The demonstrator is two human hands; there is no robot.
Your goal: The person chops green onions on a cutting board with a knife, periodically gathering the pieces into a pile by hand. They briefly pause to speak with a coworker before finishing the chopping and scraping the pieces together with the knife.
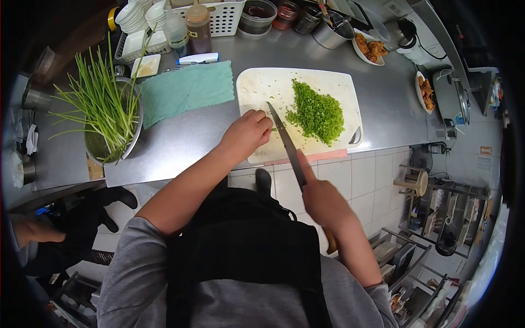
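Observation:
On the left part of the white cutting board (257, 82) rests my left hand (250, 134), its fingers curled together on a small bit of green stalk that shows beside the fingertips. My right hand (324, 199) is wrapped round a long knife (290, 146); the blade points up and left over the board, its tip just right of my left hand. To the right of the blade lies a heap of chopped green onion (317, 113). Long whole green onions (106, 104) stand in a metal colander (136, 123) at the left.
Beside the colander is a green cloth (188, 90). Bottles (198, 30), a white basket (225, 19) and a metal pot (333, 34) line the back. Fried food (372, 48) sits in dishes at the right. Another person's arm (41, 230) shows at lower left.

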